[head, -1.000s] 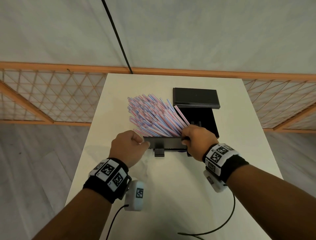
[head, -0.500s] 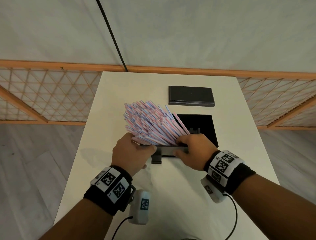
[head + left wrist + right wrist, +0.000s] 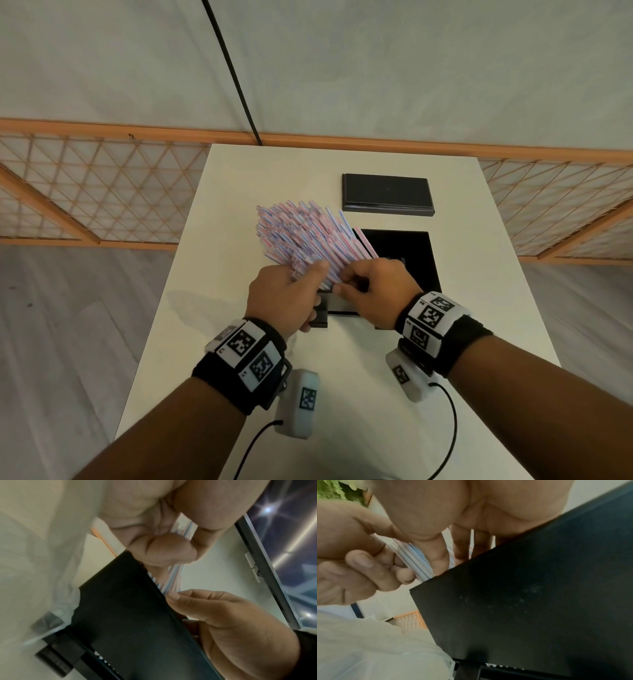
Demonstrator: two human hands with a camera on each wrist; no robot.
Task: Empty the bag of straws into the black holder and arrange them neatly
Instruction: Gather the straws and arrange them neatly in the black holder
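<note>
Left hand [image 3: 284,301] grips straws [image 3: 305,236]; right hand [image 3: 380,291] pinches straws over black holder [image 3: 404,253]; no legible writing.

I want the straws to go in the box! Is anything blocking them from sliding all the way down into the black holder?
Nothing visible blocks them. The black holder is open, its lid lying apart behind it. The straws already stand in it, fanned leftward, gripped by the left hand and right hand.

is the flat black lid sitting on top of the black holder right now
No, the flat black rectangular lid lies on the white table behind the open black holder, apart from it.
</note>
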